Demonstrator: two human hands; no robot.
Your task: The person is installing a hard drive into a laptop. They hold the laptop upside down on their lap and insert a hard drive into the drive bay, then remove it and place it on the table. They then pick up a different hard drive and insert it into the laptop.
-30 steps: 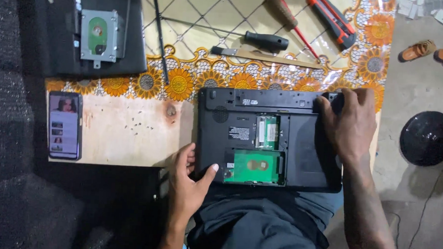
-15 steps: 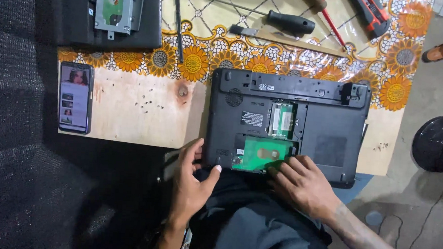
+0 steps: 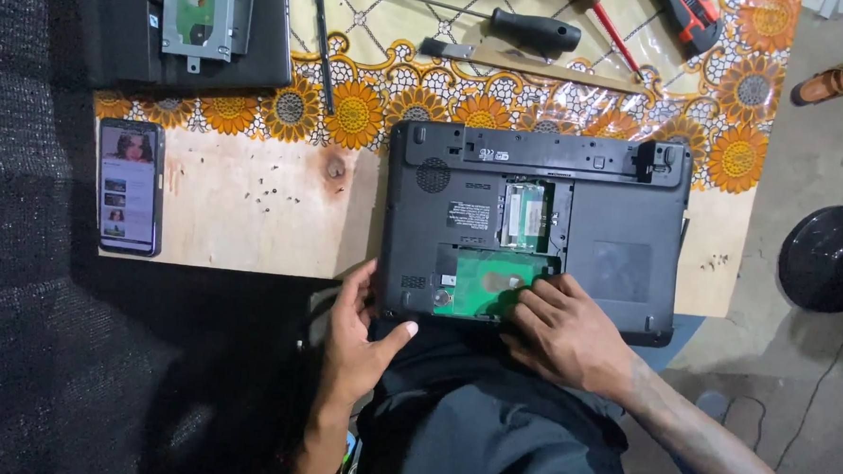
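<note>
A black laptop point(image 3: 621, 227) lies upside down on the wooden table, its bottom bay uncovered. A green hard drive point(image 3: 481, 278) sits in the near bay and a memory module point(image 3: 524, 213) in the slot above it. My right hand point(image 3: 564, 329) rests on the drive's right end, fingertips pressing on it. My left hand point(image 3: 356, 334) steadies the laptop's near left corner, thumb under the front edge, fingers along the side.
A phone point(image 3: 130, 186) with a lit screen lies at the table's left. Another hard drive point(image 3: 199, 9) in a metal caddy sits on a black laptop at top left. Screwdrivers point(image 3: 535, 29) lie on the flowered cloth behind. Several small screws point(image 3: 262, 197) are scattered on the wood.
My right hand left the laptop's far right corner and came down onto the green drive. The left hand stayed at the near left corner.
</note>
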